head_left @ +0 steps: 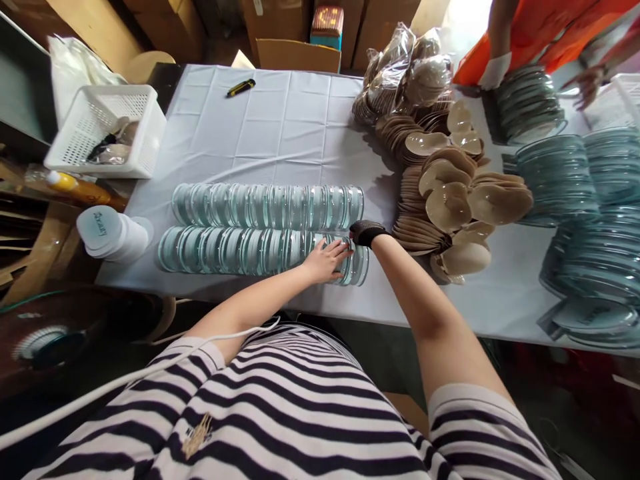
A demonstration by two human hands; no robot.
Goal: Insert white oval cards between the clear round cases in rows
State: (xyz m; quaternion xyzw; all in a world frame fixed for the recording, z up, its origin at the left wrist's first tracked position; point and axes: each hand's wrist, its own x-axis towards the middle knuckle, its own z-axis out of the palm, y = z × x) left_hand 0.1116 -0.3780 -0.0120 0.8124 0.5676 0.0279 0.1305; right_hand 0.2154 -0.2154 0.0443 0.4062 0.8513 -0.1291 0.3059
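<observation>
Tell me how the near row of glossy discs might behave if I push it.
The near row of discs may splay or topple: they stand on edge, with no brace visible at the left end. Their glossy highlights suggest slippery surfaces. Neat, round rims hint each is fairly stiff.

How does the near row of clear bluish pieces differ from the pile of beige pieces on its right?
Color: the near row is clear and bluish, while the beige pile is a glossy tan.
Arrangement: the near row forms one straight line, whereas the beige pile is several clusters facing different ways.
Hands: the left hand lies over the near row; neither of the person's hands is on the beige pile.
Both are on the white tablecloth.
</observation>
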